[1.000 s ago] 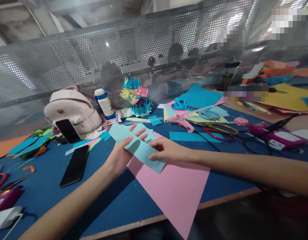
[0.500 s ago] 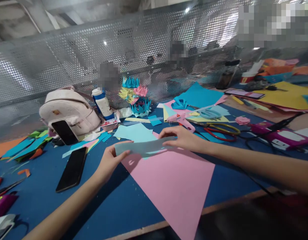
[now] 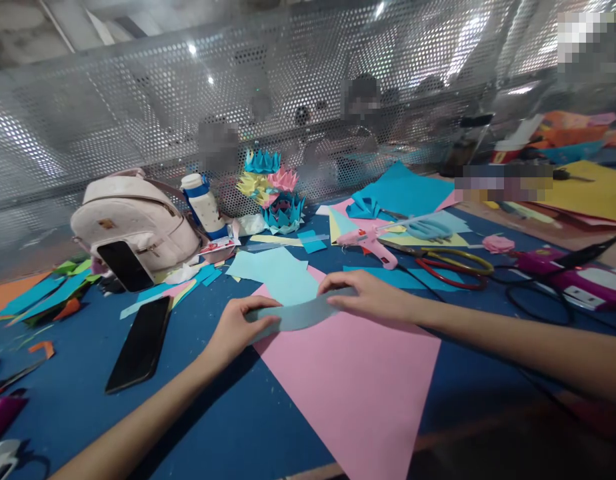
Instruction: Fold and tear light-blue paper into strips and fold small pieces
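"Two grips on your feed. What have they got?"

"One light blue paper strip (image 3: 304, 318), stretched between them. My left grip (image 3: 238, 325) pinches the left end between thumb and fingers, and my right grip (image 3: 365, 295) pinches the other end. Each is closed right down to the paper."

"Flat or bent?"

"Bowed, with its middle sagging toward me, over the far part of a pink sheet (image 3: 353, 387). I can't tell whether its lower edge touches that sheet."

"And around it?"

"Just beyond the strip, a pale blue sheet (image 3: 278, 267) lies partly on the pink one, which runs past the near edge of the blue surface (image 3: 213, 427)."

"Farther out?"

"Left, a phone (image 3: 141, 343) lies flat; another leans on a backpack (image 3: 133, 210), beside a bottle (image 3: 205, 208). Right, a pink glue gun (image 3: 365, 241). Behind everything, folded paper flowers (image 3: 271, 190) stand before a metal screen (image 3: 138, 127)."
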`<action>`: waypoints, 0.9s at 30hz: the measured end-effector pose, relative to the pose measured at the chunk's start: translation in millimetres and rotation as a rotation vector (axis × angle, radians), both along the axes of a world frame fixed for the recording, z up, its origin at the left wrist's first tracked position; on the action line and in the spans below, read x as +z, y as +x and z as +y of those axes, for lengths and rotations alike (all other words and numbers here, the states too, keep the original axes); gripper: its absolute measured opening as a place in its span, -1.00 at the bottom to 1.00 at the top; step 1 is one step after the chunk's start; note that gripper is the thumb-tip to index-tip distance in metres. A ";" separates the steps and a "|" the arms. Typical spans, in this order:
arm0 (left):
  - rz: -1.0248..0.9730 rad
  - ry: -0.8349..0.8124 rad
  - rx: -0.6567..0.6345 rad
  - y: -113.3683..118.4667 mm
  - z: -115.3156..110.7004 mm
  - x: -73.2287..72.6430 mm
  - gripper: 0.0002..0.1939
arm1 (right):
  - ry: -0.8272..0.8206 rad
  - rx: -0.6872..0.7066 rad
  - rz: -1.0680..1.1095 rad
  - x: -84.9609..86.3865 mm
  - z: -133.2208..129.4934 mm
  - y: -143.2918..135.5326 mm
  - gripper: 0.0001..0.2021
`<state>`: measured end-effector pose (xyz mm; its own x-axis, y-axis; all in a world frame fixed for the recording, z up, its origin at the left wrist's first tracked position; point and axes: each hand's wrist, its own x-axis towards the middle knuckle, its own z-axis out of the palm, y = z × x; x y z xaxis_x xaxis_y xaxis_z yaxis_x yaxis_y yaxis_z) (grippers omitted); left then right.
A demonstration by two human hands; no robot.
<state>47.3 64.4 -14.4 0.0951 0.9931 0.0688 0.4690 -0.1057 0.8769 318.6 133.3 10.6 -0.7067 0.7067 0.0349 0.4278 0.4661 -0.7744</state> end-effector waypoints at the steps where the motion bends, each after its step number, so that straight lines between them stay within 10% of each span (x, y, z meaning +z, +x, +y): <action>1: 0.029 0.005 0.028 -0.6 0.4 0.7 -0.82 | 0.026 0.001 -0.010 -0.1 1.6 0.3 -0.82; 11: 0.070 0.037 0.128 -33.4 1.7 8.4 -0.72 | -0.075 0.046 -0.044 7.5 11.3 -1.7 -0.69; 18: 0.341 -0.007 -0.089 -79.7 4.2 36.7 -0.74 | -0.353 -0.098 0.168 3.0 28.3 -25.6 -0.54; 27: 0.397 0.119 0.082 -130.9 8.1 52.7 -0.64 | -0.038 -0.074 -0.023 9.8 46.5 -76.1 -0.51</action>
